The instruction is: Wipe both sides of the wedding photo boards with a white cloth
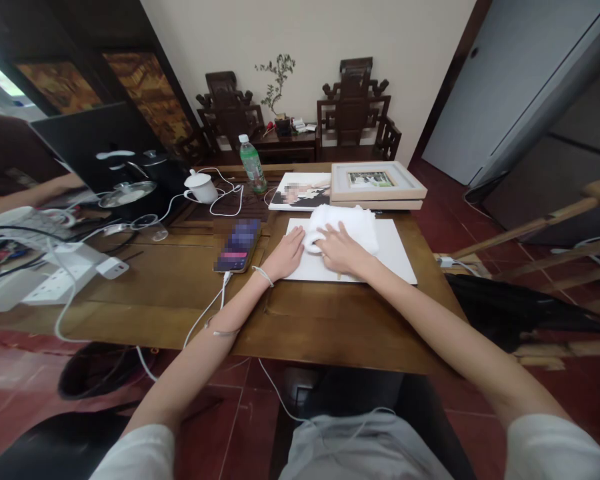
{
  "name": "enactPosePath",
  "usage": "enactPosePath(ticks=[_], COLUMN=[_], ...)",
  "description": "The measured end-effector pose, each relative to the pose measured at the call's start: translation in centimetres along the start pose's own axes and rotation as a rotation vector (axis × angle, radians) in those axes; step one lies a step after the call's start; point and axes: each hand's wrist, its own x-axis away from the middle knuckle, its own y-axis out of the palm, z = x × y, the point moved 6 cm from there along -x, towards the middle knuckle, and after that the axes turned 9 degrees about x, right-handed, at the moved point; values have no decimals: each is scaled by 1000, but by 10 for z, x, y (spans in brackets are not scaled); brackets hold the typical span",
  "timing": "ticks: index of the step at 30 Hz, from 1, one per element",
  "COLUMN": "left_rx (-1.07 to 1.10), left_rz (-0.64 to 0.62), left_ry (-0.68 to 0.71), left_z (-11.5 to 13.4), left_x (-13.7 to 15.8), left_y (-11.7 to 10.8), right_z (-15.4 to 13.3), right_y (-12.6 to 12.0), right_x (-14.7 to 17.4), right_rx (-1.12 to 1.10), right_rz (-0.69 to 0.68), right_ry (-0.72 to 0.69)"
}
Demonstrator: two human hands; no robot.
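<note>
A folded white towel (363,227) lies bunched on a flat white board (397,257) near the table's front edge. My right hand (341,250) presses on the towel's near left part, its fingers bent into the cloth. Flat on the board's left edge rests my left hand (286,255), fingers stretched out beside the towel and nothing held. Whatever lies under the towel is hidden.
Behind the board are a photo print (300,193) and stacked picture frames (380,177). A charging phone (239,247) lies to the left, with a green-labelled bottle (253,167), lidded white cup (203,188) and power strips (63,273) beyond. Another person's arm shows far left.
</note>
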Motion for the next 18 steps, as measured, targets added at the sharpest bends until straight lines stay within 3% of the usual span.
enactPosePath(ticks=[4, 11, 15, 18], left_rx=[-4, -23, -8, -12], left_rz=[7, -24, -6, -3], left_ry=[5, -19, -2, 7], left_z=[-1, -2, -4, -3], left_x=[-1, -1, 0, 0], left_y=[1, 2, 1, 2], right_z=[-25, -65, -47, -21], right_y=[-3, -34, -32, -19], right_x=[26, 84, 68, 37], right_rx=[23, -106, -192, -166], right_rz=[5, -2, -73, -39], right_ry=[-97, -222, -187, -106])
